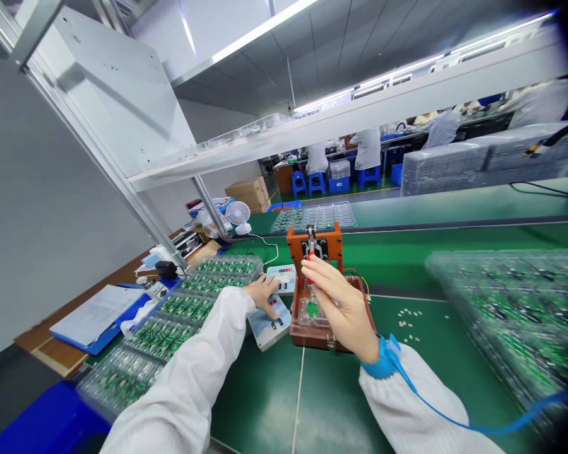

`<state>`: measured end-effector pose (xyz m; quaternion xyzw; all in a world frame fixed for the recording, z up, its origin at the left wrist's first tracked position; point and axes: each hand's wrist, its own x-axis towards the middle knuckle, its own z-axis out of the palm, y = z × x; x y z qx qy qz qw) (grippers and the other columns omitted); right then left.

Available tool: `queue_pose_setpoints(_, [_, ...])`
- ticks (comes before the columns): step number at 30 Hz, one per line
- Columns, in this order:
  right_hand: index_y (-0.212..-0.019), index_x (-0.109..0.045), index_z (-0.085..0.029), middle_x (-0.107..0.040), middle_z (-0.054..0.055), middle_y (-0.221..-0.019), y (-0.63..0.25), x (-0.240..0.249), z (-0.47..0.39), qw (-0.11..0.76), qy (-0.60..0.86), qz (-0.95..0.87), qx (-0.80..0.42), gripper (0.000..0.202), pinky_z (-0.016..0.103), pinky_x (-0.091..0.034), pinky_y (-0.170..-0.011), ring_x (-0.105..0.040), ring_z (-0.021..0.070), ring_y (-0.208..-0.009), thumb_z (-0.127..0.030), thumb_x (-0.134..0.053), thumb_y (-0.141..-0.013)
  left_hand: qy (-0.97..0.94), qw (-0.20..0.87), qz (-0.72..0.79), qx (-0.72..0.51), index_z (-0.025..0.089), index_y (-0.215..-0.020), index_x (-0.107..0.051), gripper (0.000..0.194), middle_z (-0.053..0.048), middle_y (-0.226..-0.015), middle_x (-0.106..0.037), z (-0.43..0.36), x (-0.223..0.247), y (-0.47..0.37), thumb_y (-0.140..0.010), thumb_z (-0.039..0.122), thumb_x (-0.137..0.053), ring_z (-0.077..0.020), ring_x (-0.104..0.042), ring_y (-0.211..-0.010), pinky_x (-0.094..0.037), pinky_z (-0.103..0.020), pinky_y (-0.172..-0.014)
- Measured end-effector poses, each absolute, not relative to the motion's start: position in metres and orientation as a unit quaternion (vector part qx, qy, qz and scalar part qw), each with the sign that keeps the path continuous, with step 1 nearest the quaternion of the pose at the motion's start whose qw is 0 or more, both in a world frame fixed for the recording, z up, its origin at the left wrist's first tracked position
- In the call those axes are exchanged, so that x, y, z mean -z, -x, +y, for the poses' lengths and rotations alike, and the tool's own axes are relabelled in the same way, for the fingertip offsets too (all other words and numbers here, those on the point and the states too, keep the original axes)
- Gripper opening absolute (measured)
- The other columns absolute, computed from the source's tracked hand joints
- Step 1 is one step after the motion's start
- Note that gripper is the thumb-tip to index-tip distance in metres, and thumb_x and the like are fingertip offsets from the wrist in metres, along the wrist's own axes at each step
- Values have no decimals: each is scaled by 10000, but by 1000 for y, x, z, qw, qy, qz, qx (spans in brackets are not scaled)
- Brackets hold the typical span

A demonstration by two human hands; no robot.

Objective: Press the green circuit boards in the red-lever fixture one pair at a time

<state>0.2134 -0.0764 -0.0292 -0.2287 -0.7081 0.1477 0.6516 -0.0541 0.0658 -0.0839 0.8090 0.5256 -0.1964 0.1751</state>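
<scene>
My left hand (264,294) is open, fingers spread over two small light-coloured boxes with red digit displays. The front display box (269,328) lies under my fingers, and the rear display box (288,277) is just beyond them. My right hand (343,306), with a blue wrist strap (383,357) at its cuff, has its fingers against the red handle (311,258) of a toggle clamp. This clamp is mounted on an orange upright of a test fixture (338,239) with a brown box base. Inside the base, a green circuit board (312,309) shows through clear plastic, partly hidden by my hand.
Clear trays of green circuit boards (184,309) line the left side, and more stacked trays (511,302) stand at right. Small pale pieces (409,313) lie scattered right of the fixture. A white fan (238,214) stands behind, below a shelf (265,148). People in white sit far back.
</scene>
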Motion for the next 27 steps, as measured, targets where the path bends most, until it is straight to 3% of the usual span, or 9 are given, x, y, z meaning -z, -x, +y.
queue_pose_setpoints(4, [-1429,-593,-401,-637,-20,-1451,-213,29,-75,653,230,-707,-144,504,506,-495,-1182,-524,239,-1433,-112,-502,-1025,-795,184,534,220,214,-1647,-171,1509,-183,-1715,-59,66,83,62,-422,722,-892,-528,32,-1543,-121,-713,-1219])
queue_pose_setpoints(7, [-1429,-593,-398,-637,-20,-1451,-213,29,-74,654,228,-707,-143,513,492,-499,-1180,-524,233,-1433,-100,-503,-1022,-794,192,533,221,177,-1654,-138,1509,-198,-1711,-33,61,86,62,-459,719,-883,-515,37,-1547,-117,-676,-1238])
queue_pose_setpoints(10, [-1433,-587,-406,-634,-29,-1454,-212,30,-74,656,226,-706,-141,530,479,-497,-1182,-522,227,-1434,-88,-507,-1017,-794,198,528,224,177,-1659,-100,1516,-184,-1713,4,58,87,61,-479,752,-860,-493,58,-1553,-105,-635,-1257])
queue_pose_setpoints(15, [-1436,-583,-407,-629,-39,-1461,-212,32,-76,660,226,-703,-137,548,448,-489,-1190,-518,216,-1437,-69,-513,-1011,-790,187,527,253,202,-1661,-45,1524,-148,-1715,84,58,83,58,-494,786,-832,-495,116,-1544,-104,-670,-1241])
queue_pose_setpoints(27, [-1432,-591,-391,-636,-24,-1455,-211,31,-76,661,229,-703,-129,556,436,-487,-1191,-523,212,-1433,-48,-517,-1001,-806,168,526,214,199,-1623,-285,1449,-163,-1706,-110,63,85,52,-405,586,-966,-498,-9,-1557,-113,-678,-1244])
